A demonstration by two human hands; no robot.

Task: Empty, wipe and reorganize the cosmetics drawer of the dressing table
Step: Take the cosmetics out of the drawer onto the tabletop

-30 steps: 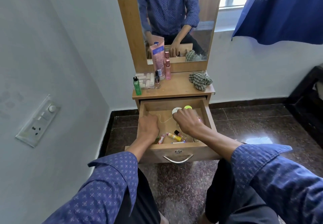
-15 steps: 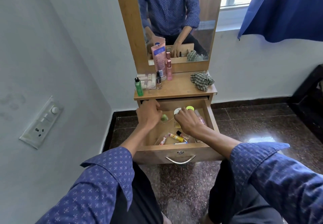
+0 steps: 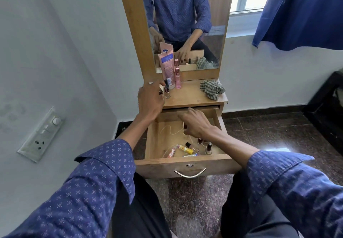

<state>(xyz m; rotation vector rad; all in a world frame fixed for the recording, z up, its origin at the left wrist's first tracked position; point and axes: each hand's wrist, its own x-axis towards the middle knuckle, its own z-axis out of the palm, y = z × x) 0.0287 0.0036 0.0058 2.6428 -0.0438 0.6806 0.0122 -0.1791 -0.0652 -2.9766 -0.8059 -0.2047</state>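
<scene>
Left hand: we see our left hand raised over the left end of the counter, fingers curled; a small dark thing shows at the fingertips, but we cannot tell whether the grip holds it.
Right hand: our right hand is down in the back of the open drawer, its grip pinching a small dark-capped item we cannot make out clearly.
Drawer contents: a thin light cord lies on the drawer floor just left of the right hand; near the front we see a yellow tube, a pink-and-white tube and several nail polish bottles.
Counter top: a pink tube stands against the mirror, a pink bottle just beside it, a small nail polish in front, and a checked cloth bunched at the right end.
</scene>
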